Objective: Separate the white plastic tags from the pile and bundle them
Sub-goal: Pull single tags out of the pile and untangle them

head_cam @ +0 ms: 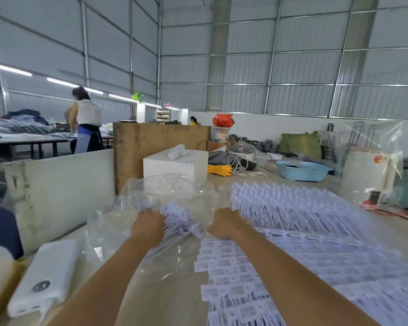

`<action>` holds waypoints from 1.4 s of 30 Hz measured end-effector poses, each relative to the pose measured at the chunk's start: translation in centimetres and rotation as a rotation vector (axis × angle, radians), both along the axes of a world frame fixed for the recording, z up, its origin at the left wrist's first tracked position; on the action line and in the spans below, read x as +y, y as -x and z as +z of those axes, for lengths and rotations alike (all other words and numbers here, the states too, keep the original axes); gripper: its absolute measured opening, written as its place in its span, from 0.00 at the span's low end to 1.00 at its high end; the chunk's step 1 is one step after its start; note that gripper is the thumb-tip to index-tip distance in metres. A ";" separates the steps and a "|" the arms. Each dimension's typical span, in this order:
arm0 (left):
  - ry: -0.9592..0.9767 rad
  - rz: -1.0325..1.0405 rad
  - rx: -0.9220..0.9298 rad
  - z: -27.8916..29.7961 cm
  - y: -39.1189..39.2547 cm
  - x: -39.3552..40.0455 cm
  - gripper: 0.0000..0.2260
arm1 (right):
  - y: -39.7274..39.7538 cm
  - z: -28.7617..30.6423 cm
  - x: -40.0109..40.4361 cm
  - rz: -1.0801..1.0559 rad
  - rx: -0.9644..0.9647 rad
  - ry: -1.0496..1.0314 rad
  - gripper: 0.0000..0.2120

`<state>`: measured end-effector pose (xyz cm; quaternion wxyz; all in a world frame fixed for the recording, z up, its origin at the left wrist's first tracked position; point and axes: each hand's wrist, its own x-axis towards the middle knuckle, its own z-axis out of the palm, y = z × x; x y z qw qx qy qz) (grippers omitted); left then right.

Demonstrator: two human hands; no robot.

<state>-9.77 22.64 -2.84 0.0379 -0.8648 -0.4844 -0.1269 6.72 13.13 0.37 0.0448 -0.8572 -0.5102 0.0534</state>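
Head view: left hand (149, 228) grips a fanned bunch of white tags (179, 220) at the clear bag (118, 220); long stems run near-left to far-right. Right hand (224, 223), just right of the bunch, fingers curled on its heads. Sorted tag rows (292, 208) crowd the counter (174, 290) right; power bank (47, 274) near left.

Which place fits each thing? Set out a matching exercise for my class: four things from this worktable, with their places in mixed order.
Things:
1. blue basket
2. white power bank
3. yellow cord
4. red bag

Places:
A. near left table edge
B. far right of the table
C. atop a clear tub
D. beside the white box

Pairs: 1-B, 2-A, 3-D, 4-C
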 end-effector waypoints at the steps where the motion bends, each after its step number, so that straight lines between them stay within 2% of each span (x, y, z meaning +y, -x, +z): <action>1: -0.025 0.025 0.087 -0.1 -0.2 -0.1 0.14 | 0.1 -0.2 -0.1 0.004 0.016 -0.010 0.13; 4: -0.024 0.097 0.259 0.2 -1.2 -1.1 0.16 | 0.3 -0.6 -0.2 0.007 0.036 -0.004 0.14; 7: -0.082 0.143 0.312 2.4 -2.5 -3.3 0.17 | 0.5 0.3 -0.9 0.076 0.125 -0.033 0.13; 10: -0.193 0.043 0.175 5.3 -4.4 -6.4 0.15 | -0.5 3.5 -3.0 0.178 0.119 -0.057 0.13; 13: -0.262 -0.277 -0.091 7.0 -6.8 -9.4 0.13 | -4.6 7.2 -6.7 0.098 0.129 -0.067 0.21; 15: -0.119 -0.551 -0.230 7.4 -8.4 -11.2 0.14 | -8.6 8.0 -10.3 0.009 0.078 -0.081 0.24; 16: -0.025 -0.671 -0.241 7.3 -9.2 -12.0 0.13 | -10.7 7.6 -12.3 -0.041 0.024 -0.080 0.24; 18: 0.114 -0.800 -0.149 6.8 -11.1 -12.9 0.09 | -14.3 6.0 -16.2 -0.158 -0.070 -0.041 0.24; 22: 0.259 -0.703 0.067 5.0 -14.9 -12.4 0.18 | -18.1 1.7 -21.8 -0.250 -0.042 0.019 0.23; 25: 0.351 -0.633 0.167 4.0 -16.5 -11.4 0.20 | -18.7 0.0 -23.3 -0.252 0.029 -0.067 0.24; 27: 0.444 -0.603 0.169 3.6 -16.9 -10.8 0.18 | -19.0 -0.5 -23.6 -0.273 0.055 -0.103 0.23; 30: 0.514 -0.581 0.108 2.9 -17.4 -10.2 0.08 | -19.6 -1.2 -24.0 -0.279 0.086 -0.176 0.20; 32: 0.464 -0.540 0.063 2.6 -17.8 -10.1 0.11 | -20.1 -1.5 -24.2 -0.295 0.118 -0.266 0.19; 34: 0.306 -0.488 0.024 2.8 -18.1 -10.5 0.16 | -20.5 -1.8 -24.4 -0.303 0.140 -0.355 0.19; 37: 0.099 -0.511 0.013 4.4 -18.2 -11.2 0.15 | -20.5 -2.0 -24.5 -0.298 0.146 -0.451 0.19; 39: -0.024 -0.569 0.000 6.4 -17.8 -12.1 0.13 | -20.4 -1.9 -24.6 -0.281 0.079 -0.463 0.23; 42: -0.251 -0.703 -0.121 10.1 -17.0 -14.4 0.10 | -20.2 -1.4 -24.8 -0.284 -0.028 -0.445 0.34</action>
